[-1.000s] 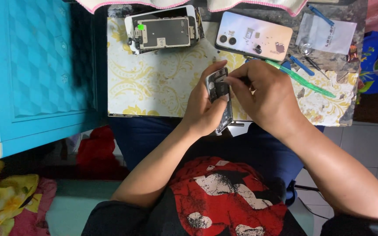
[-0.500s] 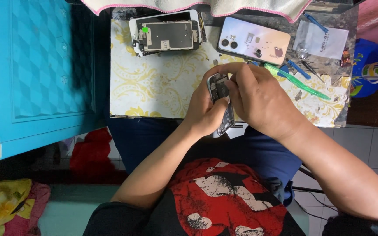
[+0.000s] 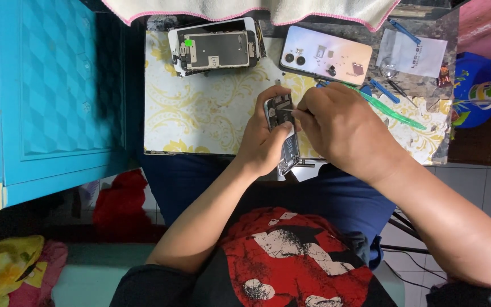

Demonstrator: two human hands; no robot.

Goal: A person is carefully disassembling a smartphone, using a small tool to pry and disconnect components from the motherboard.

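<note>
1. The bench [image 3: 200, 122], with its yellow-patterned white top, sits in much the same place under the camera as a second ago; the view has only drifted slightly, so the work spot has not moved.
2. The white opened phone frame [image 3: 214, 50] lies at the far edge of the bench, up and left of the held phone, where it lay before.
3. The pale phone back cover [image 3: 325, 54], with small loose parts on it, lies beyond the held phone and to its right, unmoved.
4. The left hand [image 3: 262, 145] is closed around the opened phone [image 3: 282, 133], cradling it from below and the left at the near edge of the bench, just as it did a second ago, though tilted a little differently.
5. The right hand [image 3: 342, 122] is closed in a pinch on a thin tool [image 3: 291, 110]; its tip now meets the upper part of the held phone's open inside, a shade higher than half a second ago. By my reading, fine work inside the phone is going on, with small shifts only.
6. The green pry tool [image 3: 390, 111] lies right of the held phone, partly behind the right hand, untouched.
</note>
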